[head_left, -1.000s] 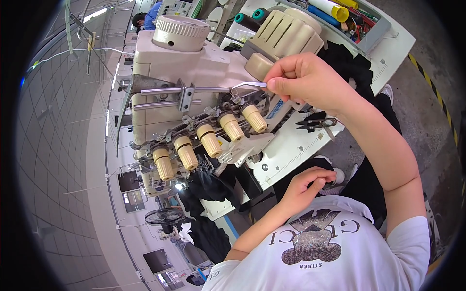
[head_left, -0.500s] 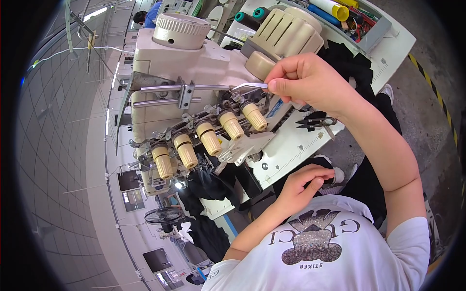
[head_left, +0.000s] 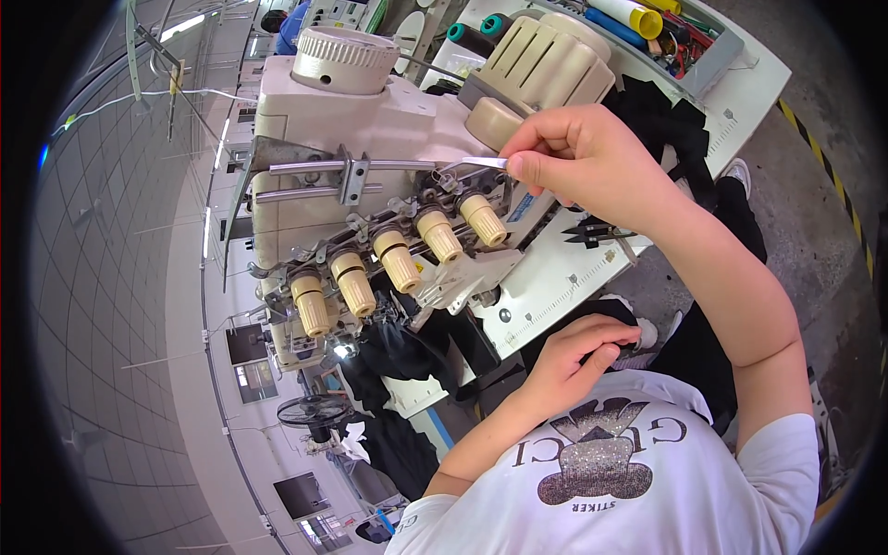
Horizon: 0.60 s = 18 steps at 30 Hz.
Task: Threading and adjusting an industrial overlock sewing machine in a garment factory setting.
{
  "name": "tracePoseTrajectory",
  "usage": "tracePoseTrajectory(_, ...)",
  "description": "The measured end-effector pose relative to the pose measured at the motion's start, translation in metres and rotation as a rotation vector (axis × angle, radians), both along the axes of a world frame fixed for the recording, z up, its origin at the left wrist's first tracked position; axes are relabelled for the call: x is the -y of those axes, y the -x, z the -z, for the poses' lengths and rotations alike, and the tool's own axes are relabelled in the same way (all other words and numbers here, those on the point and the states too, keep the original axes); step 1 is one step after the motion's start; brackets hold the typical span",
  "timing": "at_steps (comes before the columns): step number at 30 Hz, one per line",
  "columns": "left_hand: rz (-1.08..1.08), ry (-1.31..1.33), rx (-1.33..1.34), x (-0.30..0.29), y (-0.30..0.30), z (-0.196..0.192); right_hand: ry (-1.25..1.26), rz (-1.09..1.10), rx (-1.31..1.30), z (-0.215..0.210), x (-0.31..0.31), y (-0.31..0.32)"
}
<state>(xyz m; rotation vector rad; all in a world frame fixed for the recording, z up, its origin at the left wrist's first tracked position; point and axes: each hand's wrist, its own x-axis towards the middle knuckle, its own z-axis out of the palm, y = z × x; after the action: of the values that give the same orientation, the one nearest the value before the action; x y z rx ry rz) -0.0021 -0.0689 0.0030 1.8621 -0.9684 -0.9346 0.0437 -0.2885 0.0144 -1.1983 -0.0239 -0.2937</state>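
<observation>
Pinched between the thumb and fingers of my right hand (head_left: 592,166) is a pair of slim bent tweezers (head_left: 483,162). Their tip reaches a small wire thread guide at the end of a metal rod (head_left: 305,167) on the beige sewing machine (head_left: 416,116). Whether any thread is in the tips is too small to tell. Below the tip runs a row of several cream tension knobs (head_left: 398,262). My left hand (head_left: 578,356) rests over my lap, fingers loosely stretched and apart, with nothing seen in it.
Black thread snips (head_left: 594,233) lie on the white table (head_left: 564,277) beside my right wrist. Dark fabric (head_left: 402,351) hangs under the machine head, and more black cloth (head_left: 661,116) lies behind. A grey tool tray (head_left: 717,69) stands at the far right.
My right hand has shifted very slightly left with the tweezers, their tip still at the same thread guide. My left hand stays in place.
</observation>
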Motion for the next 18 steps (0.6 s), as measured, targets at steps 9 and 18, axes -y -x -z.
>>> tracePoseTrajectory(9, 0.014, 0.007, -0.063, -0.001, 0.003, 0.005, -0.027, 0.001, -0.055, 0.002, 0.004, 0.008)
tracePoseTrajectory(18, 0.022, 0.016, -0.088, 0.001, 0.004, 0.007, -0.156, -0.085, -0.097, 0.006, 0.002, 0.015)
